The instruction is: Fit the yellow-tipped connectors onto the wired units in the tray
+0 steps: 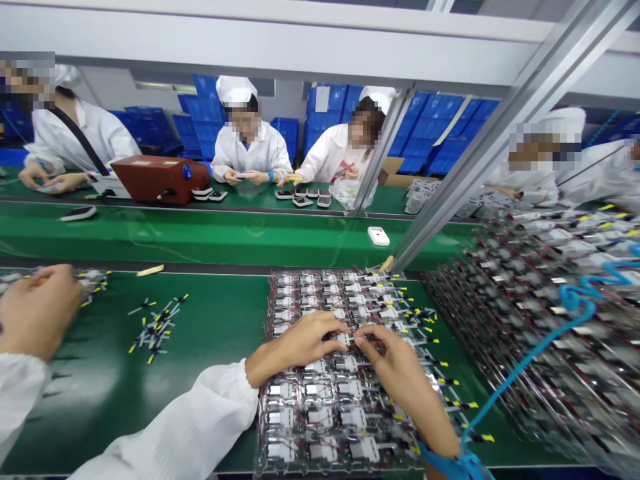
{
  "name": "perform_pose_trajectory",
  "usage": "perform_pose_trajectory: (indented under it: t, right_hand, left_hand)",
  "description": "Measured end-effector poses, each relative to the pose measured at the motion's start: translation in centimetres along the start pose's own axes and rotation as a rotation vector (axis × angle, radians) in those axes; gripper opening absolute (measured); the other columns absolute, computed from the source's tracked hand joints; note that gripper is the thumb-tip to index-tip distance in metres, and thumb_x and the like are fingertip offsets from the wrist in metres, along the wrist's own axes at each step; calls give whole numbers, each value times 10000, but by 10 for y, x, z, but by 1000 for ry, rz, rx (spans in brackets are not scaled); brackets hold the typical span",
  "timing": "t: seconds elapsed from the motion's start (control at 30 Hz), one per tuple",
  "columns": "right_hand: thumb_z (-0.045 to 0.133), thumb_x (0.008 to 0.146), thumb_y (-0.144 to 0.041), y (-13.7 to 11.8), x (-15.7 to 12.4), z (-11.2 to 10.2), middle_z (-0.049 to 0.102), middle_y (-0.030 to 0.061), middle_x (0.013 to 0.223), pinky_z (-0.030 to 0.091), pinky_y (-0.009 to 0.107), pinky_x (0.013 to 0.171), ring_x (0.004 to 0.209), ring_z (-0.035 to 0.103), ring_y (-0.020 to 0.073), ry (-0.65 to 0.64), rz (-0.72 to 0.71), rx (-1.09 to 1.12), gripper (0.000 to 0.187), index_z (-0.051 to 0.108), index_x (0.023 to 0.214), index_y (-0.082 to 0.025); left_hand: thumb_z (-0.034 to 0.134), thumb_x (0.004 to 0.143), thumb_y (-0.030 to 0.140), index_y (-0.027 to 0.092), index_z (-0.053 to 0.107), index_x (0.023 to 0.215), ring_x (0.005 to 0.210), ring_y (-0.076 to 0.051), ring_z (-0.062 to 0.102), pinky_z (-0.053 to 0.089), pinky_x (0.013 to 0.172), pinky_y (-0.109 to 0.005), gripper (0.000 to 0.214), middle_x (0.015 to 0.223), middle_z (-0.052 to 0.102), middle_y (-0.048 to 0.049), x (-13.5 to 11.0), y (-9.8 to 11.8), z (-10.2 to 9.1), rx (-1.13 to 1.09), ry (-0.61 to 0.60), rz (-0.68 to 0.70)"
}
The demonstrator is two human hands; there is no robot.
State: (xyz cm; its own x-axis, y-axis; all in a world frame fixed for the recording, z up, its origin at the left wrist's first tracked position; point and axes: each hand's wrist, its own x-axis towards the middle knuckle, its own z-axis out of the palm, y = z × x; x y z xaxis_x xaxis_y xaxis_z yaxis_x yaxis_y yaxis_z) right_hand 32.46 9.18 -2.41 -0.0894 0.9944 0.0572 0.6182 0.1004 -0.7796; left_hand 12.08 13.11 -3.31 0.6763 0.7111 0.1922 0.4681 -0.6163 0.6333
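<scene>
In the head view a clear plastic tray (287, 423) lies on the green bench, filled with rows of small white-and-black electronic parts with red wires and yellow-tipped tabs. Over its middle, my left hand (313, 339) reaches in from the left, thumb and forefinger closing around a small spot in one pocket. Fingertips of my right hand (393, 357) are pinched together just beside it, almost touching the left ones. What either hand holds is too small to make out. A blue wrist strap (450, 460) is on my right wrist.
Stacked filled trays (540, 333) stand at right, crossed by a blue coiled cord (530, 357). A pile of yellow-tipped strips (157, 328) lies left. A co-worker's hand (43, 310) is at far left. A metal post (480, 147) rises ahead; several co-workers sit beyond the green belt (225, 233).
</scene>
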Motion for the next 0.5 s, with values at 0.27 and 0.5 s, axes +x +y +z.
perform_pose_trajectory:
  t: [0.27, 0.5]
  right_hand:
    - [509, 864, -442, 1, 1, 0, 705, 60, 891, 464, 345, 742, 738, 619, 237, -31, -12, 13, 286, 684, 863, -216]
    - [517, 830, -468, 5, 2, 1, 696, 61, 873, 447, 352, 748, 734, 600, 246, -52, 9, 20, 307, 692, 858, -218]
  left_hand:
    - [662, 902, 311, 184, 664, 1115, 859, -182, 611, 454, 795, -272, 248, 905, 658, -35, 0, 0, 3, 2, 22, 20]
    - [674, 894, 309, 187, 672, 1106, 858, -192, 629, 465, 786, -275, 244, 898, 664, -41, 2, -1, 4, 21, 2, 19]
